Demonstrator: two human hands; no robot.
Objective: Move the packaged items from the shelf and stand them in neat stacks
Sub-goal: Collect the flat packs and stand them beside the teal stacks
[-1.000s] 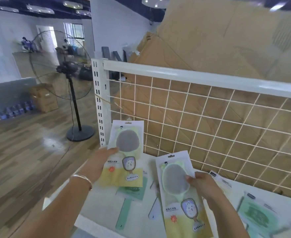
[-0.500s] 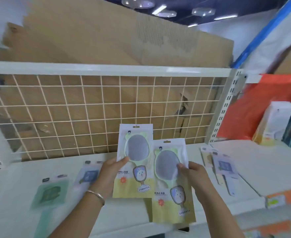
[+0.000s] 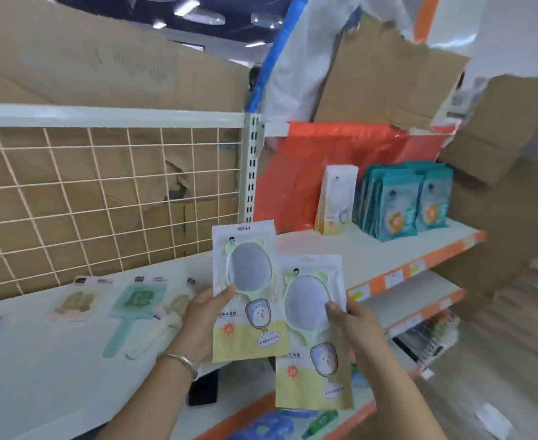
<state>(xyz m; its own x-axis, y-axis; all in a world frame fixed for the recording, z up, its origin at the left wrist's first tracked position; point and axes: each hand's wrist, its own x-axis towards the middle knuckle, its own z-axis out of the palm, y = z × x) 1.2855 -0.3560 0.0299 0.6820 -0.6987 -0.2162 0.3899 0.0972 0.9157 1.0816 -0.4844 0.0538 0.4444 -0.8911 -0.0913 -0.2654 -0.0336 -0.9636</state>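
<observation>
View has swung right over the last second: fan and floor gone, the next shelf bay now in sight. Both packs came along. Left hand [image 3: 204,322] pinches one mirror pack [image 3: 245,290] by its left edge, thumb on the front. Right hand [image 3: 356,328] clamps the second pack [image 3: 312,331] at its right edge; it sits lower, its top-left corner tucked behind the first. Both are in the air over the shelf [image 3: 388,249] front, upright, not set down.

Target looks like the white stack [image 3: 337,198] standing against the red backing, just left of the teal stack [image 3: 397,198]: same yellow-bottom print, I think. Well apart from my hands, so the carry isn't done. More flat packs [image 3: 134,300] lie on the left bay, so more trips to come.
</observation>
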